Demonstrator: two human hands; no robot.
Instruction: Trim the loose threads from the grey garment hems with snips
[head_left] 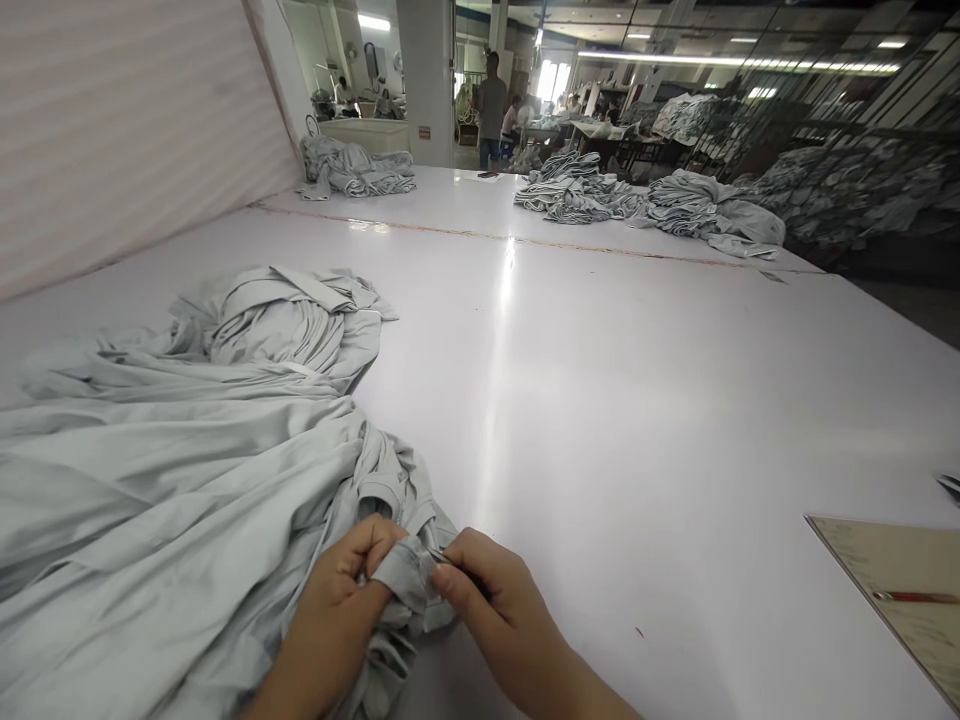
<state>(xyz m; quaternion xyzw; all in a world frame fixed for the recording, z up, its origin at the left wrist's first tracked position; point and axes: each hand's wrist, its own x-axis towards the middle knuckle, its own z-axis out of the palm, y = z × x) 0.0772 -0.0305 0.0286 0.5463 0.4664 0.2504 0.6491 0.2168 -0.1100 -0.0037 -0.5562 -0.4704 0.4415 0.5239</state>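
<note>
A big heap of light grey fabric [187, 480] lies over the left side of the white table [637, 400]. At the heap's right edge, my left hand [349, 590] is closed on a folded band of the grey fabric, its thumb against the cloth. My right hand [499, 600] touches the same band from the right. Its thumb and forefinger are pinched together around a small dark tool, mostly hidden in the palm, whose tip meets the cloth.
Grey fabric piles lie at the table's far left [356, 168] and far right [697, 205]. A board [885, 570] with a red pen [919, 597] sits at the right edge. A standing person [492, 110] is beyond the table.
</note>
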